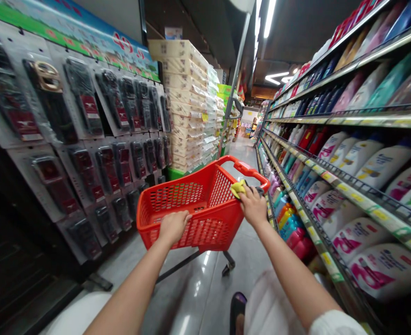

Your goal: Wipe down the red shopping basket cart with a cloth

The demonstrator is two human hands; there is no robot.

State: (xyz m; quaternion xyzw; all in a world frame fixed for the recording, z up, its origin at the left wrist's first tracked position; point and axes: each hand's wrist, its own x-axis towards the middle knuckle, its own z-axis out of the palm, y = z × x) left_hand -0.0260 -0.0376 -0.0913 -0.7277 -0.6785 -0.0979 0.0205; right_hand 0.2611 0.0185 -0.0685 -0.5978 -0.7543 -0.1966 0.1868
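A red plastic shopping cart point(205, 228) stands in the aisle, turned sideways, its handle at the upper right. My left hand point(174, 227) is wrapped over the cart's near rim, fingers curled inside. At the cart's right end, by the handle, my right hand point(253, 204) is closed on a yellow cloth point(238, 189). A dark piece shows beside that hand's fingers, near the handle. The basket's visible inside holds no goods.
Packaged belts point(87, 102) hang on a rack at the left. Behind the cart are stacked cream packs point(184, 107) and a grey metal pole point(234, 83). Shelves of bottles point(359, 237) line the right side. A shoe point(238, 309) is on the shiny floor point(198, 284).
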